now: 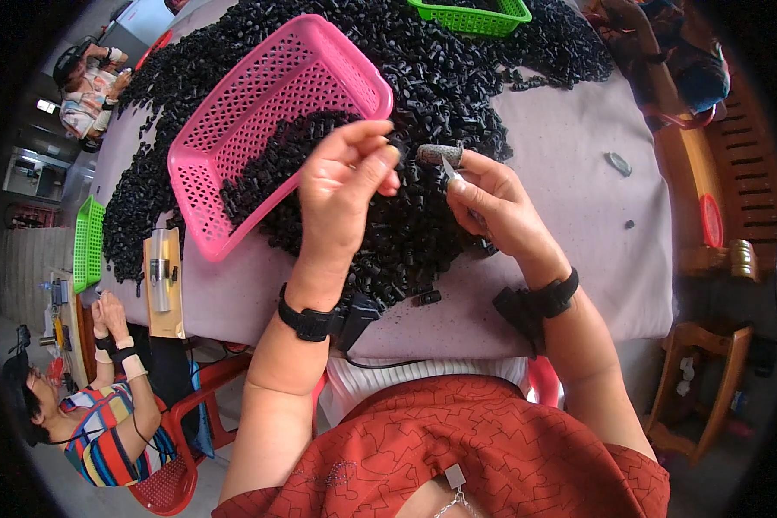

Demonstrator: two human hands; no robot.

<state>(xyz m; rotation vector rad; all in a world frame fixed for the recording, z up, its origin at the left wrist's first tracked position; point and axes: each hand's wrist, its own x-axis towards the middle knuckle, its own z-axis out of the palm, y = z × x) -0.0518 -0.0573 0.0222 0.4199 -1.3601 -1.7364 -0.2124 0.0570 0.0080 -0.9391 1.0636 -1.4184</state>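
My left hand [341, 190] is raised over the heap, thumb and fingers pinched together. A small black part [395, 147] shows at its fingertips, mostly hidden by them. Close by on the right, my right hand [505, 207] is closed around a small knife, whose short pointed blade [449, 169] sticks up past the thumb. A speckled grey finger guard [438, 154] covers the tip of the index finger. The hands are apart. Beneath them spreads a heap of small black cylindrical parts [423, 233], too small to make out singly.
Left of my hands a pink perforated basket [200, 226] lies tilted, black parts spilling from it. Green baskets [483, 21] stand at the far side and left edge. A cardboard piece with a clear tube [166, 285] sits left. Co-workers sit at left and far right. A grey scrap [617, 164] lies right.
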